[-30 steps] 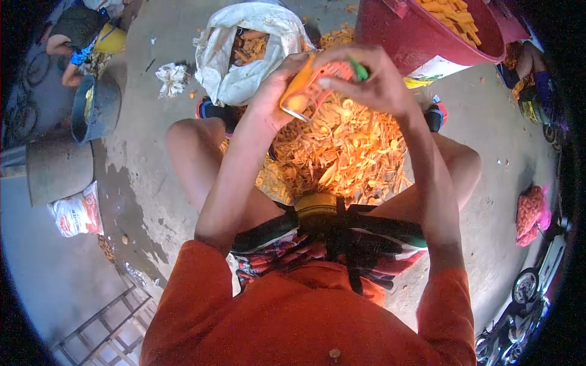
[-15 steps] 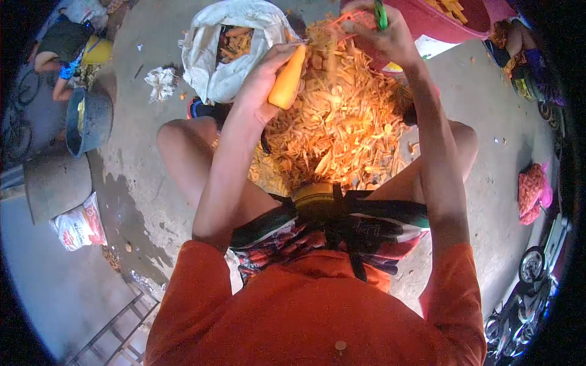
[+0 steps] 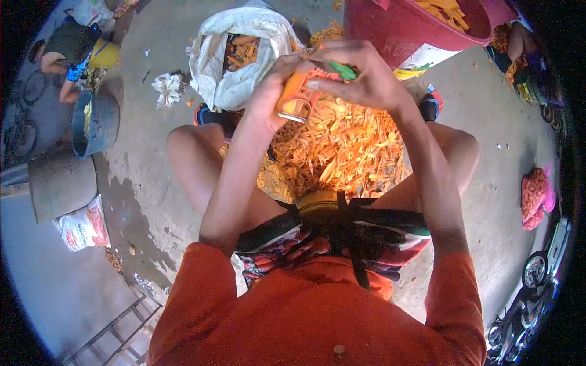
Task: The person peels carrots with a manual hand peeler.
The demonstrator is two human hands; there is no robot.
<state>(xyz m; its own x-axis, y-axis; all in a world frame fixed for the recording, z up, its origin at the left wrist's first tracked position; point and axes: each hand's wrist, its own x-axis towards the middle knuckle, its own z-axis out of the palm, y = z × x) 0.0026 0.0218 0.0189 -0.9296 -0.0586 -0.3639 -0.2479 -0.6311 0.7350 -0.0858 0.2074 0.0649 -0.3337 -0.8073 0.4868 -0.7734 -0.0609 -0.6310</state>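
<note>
In my left hand [image 3: 271,88] is a peeled orange root vegetable [image 3: 293,85], tapered like a carrot. Closed fingers hide much of it. My right hand [image 3: 366,76] grips a peeler with a green handle [image 3: 343,71] and a reddish-orange frame. Its metal-edged end [image 3: 296,111] lies across the vegetable, close to my left palm. Both hands are together above a heap of orange peelings [image 3: 342,146] between my bent legs.
A white sack [image 3: 204,61] of orange pieces stands beyond my left hand. At the upper right is a red tub [image 3: 390,33] with cut orange pieces. Another person [image 3: 70,49] works near a dark basin [image 3: 101,122] on the left. Motorcycles [image 3: 525,305] stand at the lower right.
My right hand has come down and left with the peeler, from beyond the heap to the vegetable. My left hand still holds the vegetable. The view has shifted slightly.
</note>
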